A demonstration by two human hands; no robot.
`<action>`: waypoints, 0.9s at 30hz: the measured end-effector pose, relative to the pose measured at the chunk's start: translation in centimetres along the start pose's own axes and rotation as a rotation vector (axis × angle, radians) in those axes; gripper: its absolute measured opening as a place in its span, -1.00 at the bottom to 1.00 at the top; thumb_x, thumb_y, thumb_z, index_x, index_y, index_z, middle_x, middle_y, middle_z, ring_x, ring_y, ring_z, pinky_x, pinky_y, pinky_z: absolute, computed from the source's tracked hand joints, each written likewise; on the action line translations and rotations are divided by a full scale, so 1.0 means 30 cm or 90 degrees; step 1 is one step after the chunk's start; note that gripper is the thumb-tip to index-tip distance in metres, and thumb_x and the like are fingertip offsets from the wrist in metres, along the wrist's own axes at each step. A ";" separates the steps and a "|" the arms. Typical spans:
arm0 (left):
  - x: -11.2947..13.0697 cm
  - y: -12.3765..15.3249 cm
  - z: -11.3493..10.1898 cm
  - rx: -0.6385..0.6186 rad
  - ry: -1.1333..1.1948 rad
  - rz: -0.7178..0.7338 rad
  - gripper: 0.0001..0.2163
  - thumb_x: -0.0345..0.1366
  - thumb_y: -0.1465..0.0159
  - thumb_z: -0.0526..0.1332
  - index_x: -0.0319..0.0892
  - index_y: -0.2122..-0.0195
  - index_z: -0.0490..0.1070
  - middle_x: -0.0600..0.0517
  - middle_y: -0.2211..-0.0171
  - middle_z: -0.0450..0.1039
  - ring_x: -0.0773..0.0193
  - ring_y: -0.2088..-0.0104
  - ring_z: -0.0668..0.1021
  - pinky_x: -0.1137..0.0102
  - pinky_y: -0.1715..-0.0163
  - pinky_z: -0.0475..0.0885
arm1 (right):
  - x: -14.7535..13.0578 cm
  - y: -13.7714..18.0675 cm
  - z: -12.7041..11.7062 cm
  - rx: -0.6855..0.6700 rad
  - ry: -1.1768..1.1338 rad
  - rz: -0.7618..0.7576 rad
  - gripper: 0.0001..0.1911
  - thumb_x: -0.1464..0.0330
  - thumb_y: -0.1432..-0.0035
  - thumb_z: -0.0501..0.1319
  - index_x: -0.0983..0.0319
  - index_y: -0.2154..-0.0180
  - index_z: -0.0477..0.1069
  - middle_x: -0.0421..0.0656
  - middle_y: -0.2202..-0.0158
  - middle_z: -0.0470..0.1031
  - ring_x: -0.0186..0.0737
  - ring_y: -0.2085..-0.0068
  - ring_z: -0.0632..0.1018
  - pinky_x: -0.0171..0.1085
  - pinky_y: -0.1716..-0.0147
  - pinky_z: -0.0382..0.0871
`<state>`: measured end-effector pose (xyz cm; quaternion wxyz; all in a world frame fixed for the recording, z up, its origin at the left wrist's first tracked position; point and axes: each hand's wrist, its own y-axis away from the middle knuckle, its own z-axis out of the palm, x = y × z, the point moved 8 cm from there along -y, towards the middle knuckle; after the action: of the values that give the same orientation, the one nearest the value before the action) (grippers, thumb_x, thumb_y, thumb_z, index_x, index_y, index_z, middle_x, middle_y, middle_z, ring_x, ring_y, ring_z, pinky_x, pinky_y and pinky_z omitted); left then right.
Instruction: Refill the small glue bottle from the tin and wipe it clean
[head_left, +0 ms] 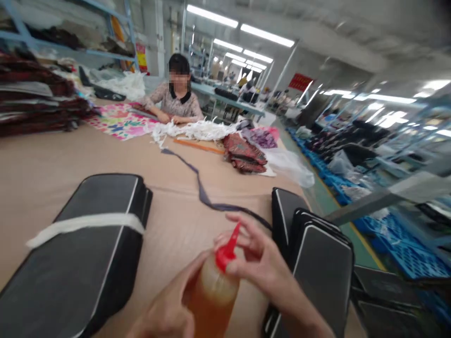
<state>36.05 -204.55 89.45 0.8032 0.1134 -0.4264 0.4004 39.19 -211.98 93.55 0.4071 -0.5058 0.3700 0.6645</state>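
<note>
A squeeze bottle (215, 305) of amber liquid with a red nozzle cap (225, 256) stands tilted at the lower middle. My left hand (172, 305) is wrapped round the bottle's body. At the top, my right hand (260, 258) has its thumb and fingers closed about the red cap. To the left lies a stack of black panels with pale edging (73, 277), a white strip (95, 224) across it. More black panels (322, 272) are stacked just right of my right hand.
A dark fabric strip (204, 192) winds over the brown table (169, 173). Beyond it are white scraps (200, 130), folded red patterned cloth (244, 152) and a seated person (176, 96). Fabric piles (35, 96) stand at left; blue pallets (398, 239) line the right aisle.
</note>
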 end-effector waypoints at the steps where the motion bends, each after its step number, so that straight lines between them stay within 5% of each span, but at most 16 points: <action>1: -0.020 0.023 -0.015 0.035 0.012 0.004 -0.15 0.03 0.18 0.43 -0.09 -0.14 0.20 -0.12 -0.20 0.16 -0.08 -0.15 0.28 0.05 -0.16 0.10 | -0.016 -0.009 -0.008 -0.006 -0.012 0.012 -0.24 0.34 0.19 0.45 0.15 -0.05 0.17 -0.18 0.31 0.56 -0.26 0.25 0.55 -0.31 0.24 0.39; 3: -0.053 0.047 -0.033 0.070 0.040 0.010 0.00 0.07 0.35 0.45 -0.08 -0.17 0.17 -0.14 -0.20 0.16 -0.15 -0.18 0.23 0.08 -0.17 0.05 | -0.016 -0.034 -0.031 -0.001 -0.032 0.041 -0.25 0.38 0.14 0.43 0.16 -0.07 0.14 -0.17 0.31 0.57 -0.29 0.25 0.56 -0.35 0.25 0.38; 12: -0.053 0.048 -0.078 0.116 -0.025 0.034 -0.09 0.08 0.13 0.39 -0.14 -0.21 0.11 -0.21 -0.18 0.19 -0.15 -0.16 0.26 0.11 -0.05 0.22 | 0.044 -0.066 -0.016 -0.016 0.011 0.083 -0.21 0.30 0.15 0.43 0.20 -0.09 0.10 -0.15 0.32 0.56 -0.26 0.27 0.56 -0.33 0.30 0.38; 18: -0.022 0.065 -0.091 0.166 -0.130 0.057 -0.06 0.05 0.24 0.44 -0.14 -0.18 0.20 -0.18 -0.27 0.06 -0.11 -0.26 0.11 0.11 -0.22 -0.05 | 0.026 -0.051 0.000 -0.050 0.026 0.046 -0.27 0.34 0.07 0.39 0.15 -0.10 0.11 -0.15 0.27 0.56 -0.23 0.20 0.55 -0.27 0.19 0.40; 23: -0.036 0.077 -0.075 0.096 -0.044 0.068 -0.17 0.12 0.05 0.32 -0.10 -0.22 0.13 -0.17 -0.28 0.03 -0.09 -0.23 0.18 0.08 -0.17 0.05 | 0.061 -0.055 -0.028 -0.089 0.020 0.040 -0.30 0.34 0.04 0.38 0.11 -0.11 0.14 -0.17 0.25 0.57 -0.25 0.12 0.52 -0.25 0.09 0.34; 27: -0.030 0.075 -0.074 0.109 -0.058 0.072 -0.38 0.15 -0.17 0.09 -0.12 -0.16 0.25 -0.15 -0.20 0.20 -0.01 -0.22 0.20 0.16 -0.15 0.07 | 0.039 -0.048 -0.050 -0.106 0.046 -0.014 -0.27 0.26 0.07 0.40 0.08 -0.13 0.18 -0.16 0.27 0.59 -0.14 0.02 0.47 -0.11 0.00 0.29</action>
<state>35.43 -202.41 87.04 0.7466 0.1749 -0.4323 0.4744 40.88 -212.58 91.97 0.3570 -0.5659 0.3223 0.6696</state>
